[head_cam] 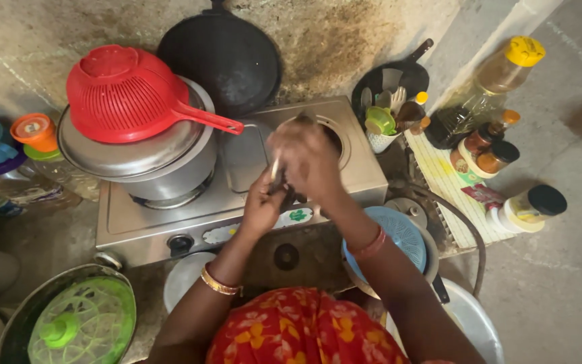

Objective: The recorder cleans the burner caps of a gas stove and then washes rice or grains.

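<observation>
Both hands meet over the front of the steel two-burner stove (170,222), by its right burner (335,138). The left hand (262,209) and right hand (308,162) grip closed together on a small dark item (284,195), too blurred to identify. A red colander (119,91) sits upside down on the steel pot (136,158) on the left burner.

You look down on a grey concrete floor (560,283). The steel two-burner stove (237,195) stands directly on it. Left of the stove sit plastic jars (35,145). Before its left corner rests a steel basin (21,313); right of it lies a slatted mat (449,195) carrying bottles.
</observation>
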